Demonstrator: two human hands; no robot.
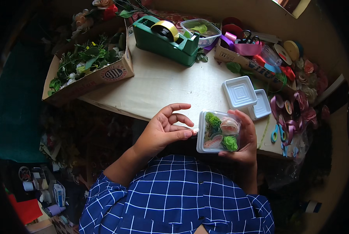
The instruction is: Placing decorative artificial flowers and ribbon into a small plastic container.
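My right hand (246, 140) grips a small square plastic box (201, 134) with a clear lid and a white base, tilted so its contents show. Inside lie a pale pink artificial rose (229, 125), a green artificial flower (230, 143), a green leafy sprig (212, 119) and a pinkish tag (213, 142) bearing writing. Between thumb and a fingertip, my left hand (171, 125) pinches a small white piece (195, 130) at the left edge of the box. Whether this piece is tape or part of the box, I cannot tell. The other left fingers are loosely curled.
A green tape dispenser (165, 48) stands at the back of the table (162, 84). To its left is a cardboard box (89, 87) of artificial foliage; ribbons fill another cardboard box (235, 57). Two white trays (240, 92) overlap at right, near blue-handled scissors (274, 134).
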